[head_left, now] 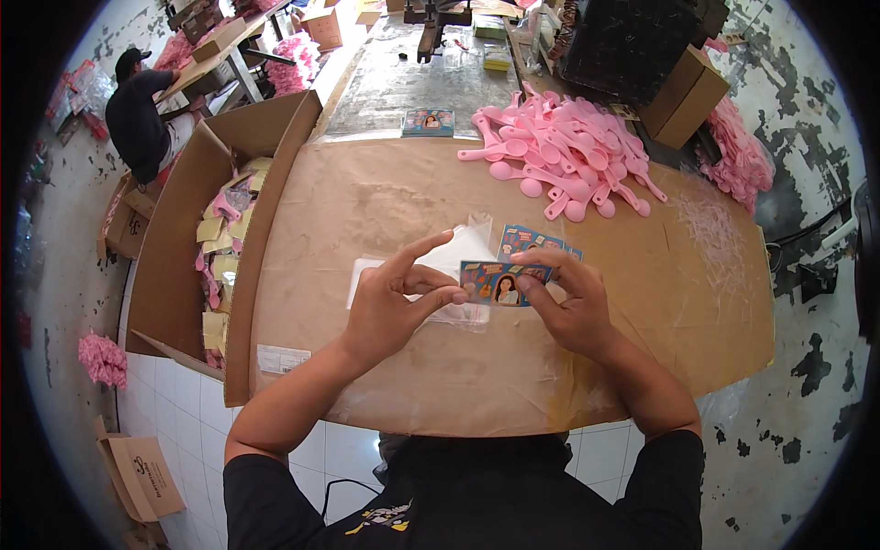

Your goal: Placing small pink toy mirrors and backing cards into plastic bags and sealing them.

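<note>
Between my hands is a small blue printed card (pixel 486 283) with a person's picture on it, raised over the table. My right hand (pixel 570 307) pinches its right part between thumb and fingers. At its left edge, my left hand (pixel 390 302) grips the card with thumb and a curled finger, while the index finger points up and away. More blue printed cards (pixel 524 237) lie just behind, partly covered by my right hand. Clear plastic bags (pixel 473 240) and a white sheet-like stack (pixel 362 278) lie beneath and beside my hands.
A heap of pink plastic scoops (pixel 568 151) lies at the far right of the cardboard-covered table (pixel 357 197). Another card stack (pixel 428 123) sits at the back. A large open carton (pixel 170 261) with packed pink items stands left. One person (pixel 137 119) sits beyond it.
</note>
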{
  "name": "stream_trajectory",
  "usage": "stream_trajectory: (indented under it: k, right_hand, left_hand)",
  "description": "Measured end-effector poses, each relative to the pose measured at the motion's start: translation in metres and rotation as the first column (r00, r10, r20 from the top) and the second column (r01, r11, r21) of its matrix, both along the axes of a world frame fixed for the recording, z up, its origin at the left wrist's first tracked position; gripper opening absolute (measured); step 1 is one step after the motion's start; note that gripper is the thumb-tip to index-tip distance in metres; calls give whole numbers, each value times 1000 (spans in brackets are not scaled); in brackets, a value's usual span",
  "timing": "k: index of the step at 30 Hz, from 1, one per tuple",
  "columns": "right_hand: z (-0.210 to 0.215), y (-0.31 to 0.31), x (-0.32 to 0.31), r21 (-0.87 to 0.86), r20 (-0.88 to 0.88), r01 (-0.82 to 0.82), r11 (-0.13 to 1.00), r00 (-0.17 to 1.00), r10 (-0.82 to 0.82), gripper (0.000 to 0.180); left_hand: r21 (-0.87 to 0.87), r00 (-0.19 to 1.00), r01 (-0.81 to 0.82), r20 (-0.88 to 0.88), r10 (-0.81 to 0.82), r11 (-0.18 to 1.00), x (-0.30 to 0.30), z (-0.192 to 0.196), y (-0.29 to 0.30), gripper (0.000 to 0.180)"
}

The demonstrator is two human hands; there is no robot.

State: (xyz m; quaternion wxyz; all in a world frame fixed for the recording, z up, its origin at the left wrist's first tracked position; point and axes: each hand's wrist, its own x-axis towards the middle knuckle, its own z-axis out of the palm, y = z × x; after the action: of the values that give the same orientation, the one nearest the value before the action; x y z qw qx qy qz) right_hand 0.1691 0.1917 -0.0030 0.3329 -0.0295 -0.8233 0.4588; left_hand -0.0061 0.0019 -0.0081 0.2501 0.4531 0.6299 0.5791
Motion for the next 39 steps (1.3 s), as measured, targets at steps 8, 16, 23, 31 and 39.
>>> stream_trajectory:
  k: [8, 16, 23, 31, 39]
  right_hand:
    - [2, 1, -3, 247, 104, -235, 940, 971, 215, 25]
    - [-5, 0, 0, -153, 96, 8, 988, 995, 7, 37]
    - [-5, -3, 0, -83, 100, -168, 982, 979, 176, 26]
    - [-16, 58, -10, 386, 219, 83, 919, 959, -178, 32]
    - [-23, 99, -8, 718, 163, 189, 670, 890, -425, 35]
  left_hand:
    - [4, 973, 36, -230, -34, 999, 7, -3, 0, 67]
    - [-125, 961, 125, -230, -151, 984, 17, 14, -1, 68]
    - [-205, 973, 215, 125, -192, 955, 12, 11, -4, 58]
    - [-189, 952, 225, 251, -174, 956, 9, 3, -2, 51]
    - [-167, 948, 238, 254, -191, 957, 7, 2, 2, 42]
